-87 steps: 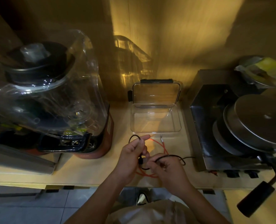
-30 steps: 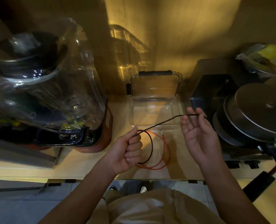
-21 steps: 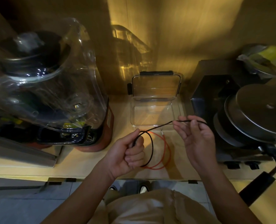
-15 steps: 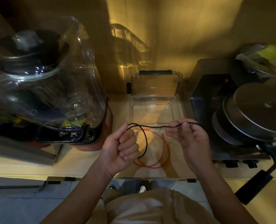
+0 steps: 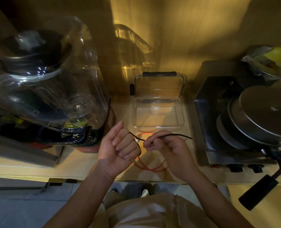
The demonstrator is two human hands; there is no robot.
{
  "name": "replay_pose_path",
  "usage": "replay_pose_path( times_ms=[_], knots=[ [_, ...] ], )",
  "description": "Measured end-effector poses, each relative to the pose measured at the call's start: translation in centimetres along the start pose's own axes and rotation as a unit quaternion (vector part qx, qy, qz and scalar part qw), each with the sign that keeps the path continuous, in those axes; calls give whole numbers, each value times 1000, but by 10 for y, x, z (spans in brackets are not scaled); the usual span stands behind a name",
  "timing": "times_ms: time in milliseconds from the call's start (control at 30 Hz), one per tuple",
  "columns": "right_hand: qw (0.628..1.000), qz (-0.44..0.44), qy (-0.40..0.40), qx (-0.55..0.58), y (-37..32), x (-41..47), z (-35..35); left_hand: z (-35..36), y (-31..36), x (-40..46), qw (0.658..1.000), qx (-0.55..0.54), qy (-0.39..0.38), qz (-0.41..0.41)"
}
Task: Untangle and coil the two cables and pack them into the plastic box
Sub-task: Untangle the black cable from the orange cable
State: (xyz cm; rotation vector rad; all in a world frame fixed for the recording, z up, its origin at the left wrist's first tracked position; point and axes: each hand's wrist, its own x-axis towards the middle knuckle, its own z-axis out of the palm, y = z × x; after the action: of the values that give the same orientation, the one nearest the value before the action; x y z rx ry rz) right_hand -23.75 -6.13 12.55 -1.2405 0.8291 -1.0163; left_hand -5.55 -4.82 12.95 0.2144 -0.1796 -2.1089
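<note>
My left hand (image 5: 120, 145) is a fist gripping a small coil of the thin black cable (image 5: 174, 136) above the counter. My right hand (image 5: 167, 147) pinches the same cable close beside it, and the free end sticks out to the right. An orange cable (image 5: 150, 168) lies in a loop on the counter beneath both hands, partly hidden by them. Just behind the hands stands the clear plastic box (image 5: 157, 125), open, with nothing inside and its lid (image 5: 158, 88) tilted up against the wall.
A big blender with a clear cover (image 5: 50, 89) fills the left of the counter. On the right sits a metal appliance (image 5: 207, 129) with round plates (image 5: 264, 116) and a black handle (image 5: 258, 191). The counter's front edge (image 5: 37, 176) runs below my wrists.
My right hand has slid left along the black cable toward my left hand, from an arm's-width stretch to nearly touching. The loop in my left fist has tightened.
</note>
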Motion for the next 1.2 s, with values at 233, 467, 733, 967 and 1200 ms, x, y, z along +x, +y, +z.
replay_pose_path(
  times_ms=[233,467,733,967,1200],
  knots=[
    [999,-16,-3,-36,-2,-2,6,9,11,-1,994,-7,51,98],
    [1000,-6,8,-25,3,-9,3,20,0,14,959,59,189,201],
    [992,-41,-20,-121,5,-16,7,6,-13,20,872,398,240,154],
    [995,-26,90,41,-31,-4,-15,-8,-26,5,684,705,185,-38],
    [950,-3,184,251,-56,10,-44,4,-25,-2,795,571,143,-146]
  ],
)
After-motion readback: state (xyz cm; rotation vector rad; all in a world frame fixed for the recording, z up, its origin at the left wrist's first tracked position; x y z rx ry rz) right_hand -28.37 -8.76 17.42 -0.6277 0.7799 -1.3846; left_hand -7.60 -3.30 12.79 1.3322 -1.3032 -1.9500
